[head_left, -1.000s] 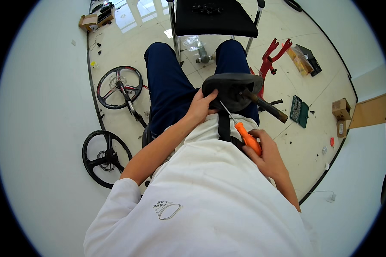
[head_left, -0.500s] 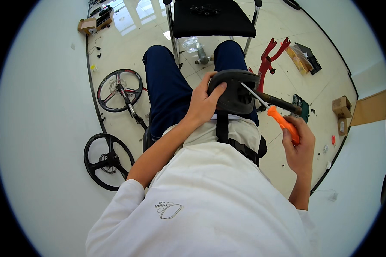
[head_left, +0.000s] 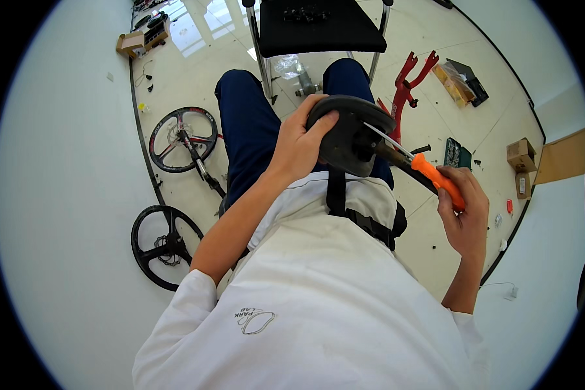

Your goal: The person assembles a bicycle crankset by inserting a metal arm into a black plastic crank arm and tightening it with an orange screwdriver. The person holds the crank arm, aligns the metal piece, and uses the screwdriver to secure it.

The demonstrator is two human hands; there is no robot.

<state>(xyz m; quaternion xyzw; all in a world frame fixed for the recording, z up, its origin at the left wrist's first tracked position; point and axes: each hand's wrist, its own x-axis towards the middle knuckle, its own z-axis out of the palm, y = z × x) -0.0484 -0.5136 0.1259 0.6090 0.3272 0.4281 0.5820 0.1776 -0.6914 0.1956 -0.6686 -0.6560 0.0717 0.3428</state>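
A black bicycle saddle [head_left: 344, 144] is held over my lap, its underside partly turned up toward me. My left hand [head_left: 299, 138] grips its left edge, thumb on the near face and fingers wrapped behind. From the underside a brownish seat post [head_left: 392, 156] runs out to the right and passes under my right wrist side. My right hand [head_left: 461, 205] is closed round the orange handle of a screwdriver [head_left: 428, 170]. Its steel shaft points up and left against the saddle's underside; the exact spot its tip touches is hard to make out.
Ahead stands a black chair [head_left: 318, 32] with small dark parts on its seat. On the floor lie a spoked wheel [head_left: 208, 133], a black wheel [head_left: 138, 244], a red bicycle fork [head_left: 403, 91], a green tool case [head_left: 457, 155] and cardboard boxes [head_left: 520, 156].
The saddle has tilted and shifted slightly up and left, showing more of its seat post. My right hand with the screwdriver has moved a little right.
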